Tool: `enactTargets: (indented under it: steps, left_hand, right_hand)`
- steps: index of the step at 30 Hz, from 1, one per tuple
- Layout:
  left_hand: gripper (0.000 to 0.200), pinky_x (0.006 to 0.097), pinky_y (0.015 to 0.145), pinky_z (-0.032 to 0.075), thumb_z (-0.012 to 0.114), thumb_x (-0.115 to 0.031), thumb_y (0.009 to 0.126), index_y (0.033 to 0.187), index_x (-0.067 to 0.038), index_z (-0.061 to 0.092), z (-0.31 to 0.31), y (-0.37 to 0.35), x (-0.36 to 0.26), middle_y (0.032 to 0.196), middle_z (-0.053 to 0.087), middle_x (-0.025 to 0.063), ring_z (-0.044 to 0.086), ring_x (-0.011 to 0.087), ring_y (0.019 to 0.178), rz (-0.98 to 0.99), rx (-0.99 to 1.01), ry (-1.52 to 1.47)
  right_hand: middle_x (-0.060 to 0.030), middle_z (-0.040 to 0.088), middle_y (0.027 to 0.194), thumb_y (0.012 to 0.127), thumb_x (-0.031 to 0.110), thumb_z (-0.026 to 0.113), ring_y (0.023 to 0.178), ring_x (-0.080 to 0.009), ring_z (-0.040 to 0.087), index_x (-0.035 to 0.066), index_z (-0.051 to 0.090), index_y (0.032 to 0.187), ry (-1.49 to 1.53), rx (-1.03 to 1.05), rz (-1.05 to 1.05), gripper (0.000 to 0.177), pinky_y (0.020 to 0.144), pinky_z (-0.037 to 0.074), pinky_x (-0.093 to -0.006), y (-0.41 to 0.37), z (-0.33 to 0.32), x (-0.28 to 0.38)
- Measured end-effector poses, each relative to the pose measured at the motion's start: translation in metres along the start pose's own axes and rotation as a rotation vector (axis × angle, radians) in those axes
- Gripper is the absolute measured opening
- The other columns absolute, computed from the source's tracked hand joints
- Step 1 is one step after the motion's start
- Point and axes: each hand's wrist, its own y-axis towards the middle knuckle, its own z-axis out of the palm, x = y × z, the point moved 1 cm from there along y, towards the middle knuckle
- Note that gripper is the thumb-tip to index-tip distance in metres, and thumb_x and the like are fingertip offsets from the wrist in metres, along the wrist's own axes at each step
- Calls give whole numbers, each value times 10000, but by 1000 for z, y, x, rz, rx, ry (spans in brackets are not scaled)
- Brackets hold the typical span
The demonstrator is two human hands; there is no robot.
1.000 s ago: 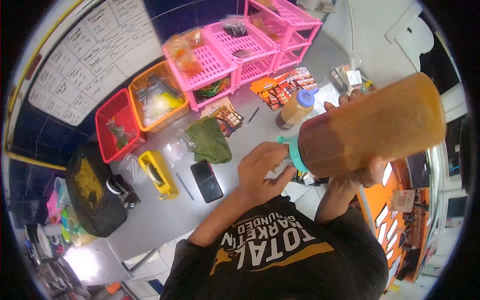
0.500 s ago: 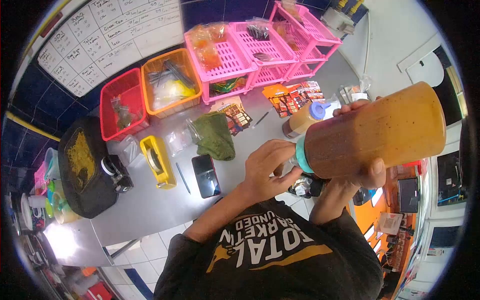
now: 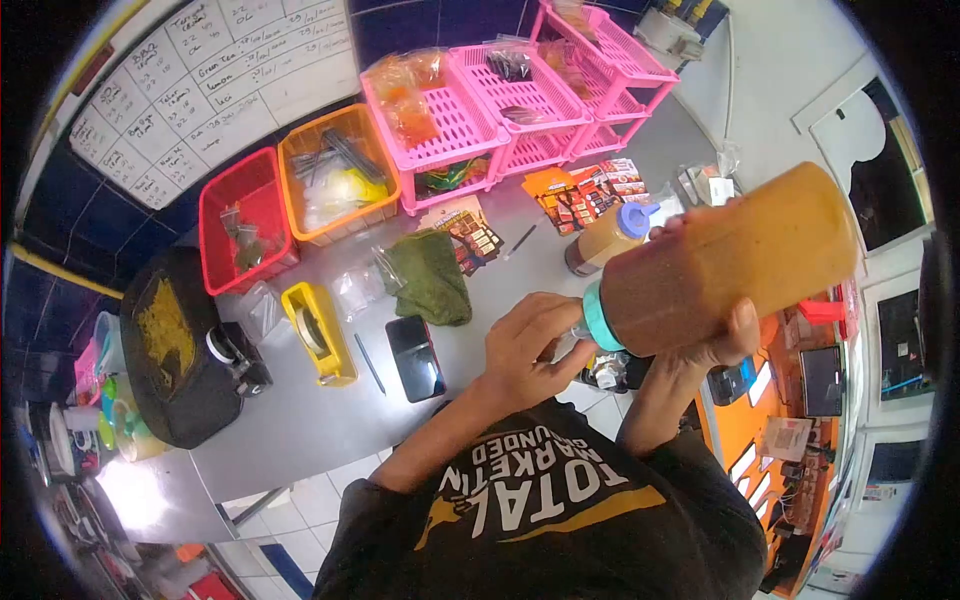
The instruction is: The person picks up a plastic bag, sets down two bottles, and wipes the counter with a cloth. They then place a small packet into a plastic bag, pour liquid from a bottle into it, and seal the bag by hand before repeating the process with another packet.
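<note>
My right hand [image 3: 715, 335] grips a big squeeze bottle [image 3: 730, 265] of orange-brown sauce, tipped on its side with its teal cap [image 3: 597, 316] pointing left. My left hand [image 3: 525, 350] is cupped at the nozzle, its fingers closed around something small that I cannot make out. Both hands are held above the near edge of the grey table [image 3: 300, 420]. A second sauce bottle [image 3: 605, 238] with a blue cap stands on the table just behind them.
On the table lie a black phone [image 3: 415, 358], a pen [image 3: 368, 362], a green cloth [image 3: 428, 275], a yellow tape dispenser [image 3: 318, 332], printed sachets [image 3: 585, 190] and a black bag [image 3: 170, 345]. Red [image 3: 240, 230], orange [image 3: 335, 185] and pink baskets [image 3: 500, 100] line the back.
The bottle has sunk a little and shifted left with my right hand. My left hand stays at the nozzle. The view has swung slightly.
</note>
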Motion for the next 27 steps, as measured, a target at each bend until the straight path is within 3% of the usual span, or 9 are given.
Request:
enactTargets:
  steps: [6,8,12,15,20,22,24,26,27]
  left_hand:
    - [335,266,490,452,815,-14,749,1048,-38,667,-10,-12,4,910,692,103,622,148,635,-188,70,84]
    - [311,246,507,456,809,-13,764,1041,-33,671,-14,-19,8,868,691,100,622,130,636,-207,14,145]
    - [275,228,530,468,789,-2,790,1040,-23,677,-17,-22,16,876,702,103,628,120,641,-176,-23,160]
    - [244,220,571,493,759,32,810,1036,-9,677,-17,-25,22,908,718,114,653,114,680,-135,-70,129]
    - [197,236,667,545,707,62,856,1045,33,660,-16,-25,24,922,726,139,673,123,765,-278,-159,-7]
    - [184,253,688,551,666,70,884,1062,32,644,-17,-23,23,944,711,140,670,140,793,-299,-128,-17]
    - [174,270,708,558,624,78,912,1079,32,628,-15,-21,20,965,695,142,667,157,821,-329,-67,-48]
    - [152,243,669,550,627,44,922,1073,34,632,-12,-21,17,893,698,132,659,134,746,-451,-178,-56]
    - [188,239,633,531,599,12,948,1134,33,598,-9,-21,18,873,679,118,633,126,712,-437,-187,-68]
  right_hand:
    - [-225,589,1244,842,458,695,1149,-357,600,-3,429,1389,193,-350,184,763,1022,485,-517,-23,-22,-29]
    - [-170,603,1250,869,499,681,1171,-320,596,44,454,1375,197,-579,419,717,1030,479,-506,-32,-30,-42]
    - [-130,599,1255,928,495,635,1173,-294,590,74,482,1345,391,-608,616,613,1026,476,-474,-55,-57,-80]
    - [-129,607,1286,945,548,558,1176,-304,597,97,514,1347,591,-722,918,606,1042,472,-514,-72,-82,-118]
    - [-148,596,1322,944,520,565,1195,-334,586,75,602,1267,685,-755,910,551,1030,489,-542,-93,-94,-160]
    - [-138,619,1283,988,550,438,1163,-314,607,101,590,1286,711,-833,978,560,995,500,-523,-99,-101,-171]
    - [-141,657,1209,982,517,472,1109,-311,636,78,617,1241,849,-811,936,530,966,525,-481,-108,-116,-182]
    - [-152,665,1051,918,354,646,1000,-280,654,36,634,1144,873,-775,904,391,930,569,-430,-110,-115,-183]
    - [-150,664,1066,929,358,624,1003,-278,655,33,627,1154,848,-780,887,395,936,564,-426,-108,-111,-175]
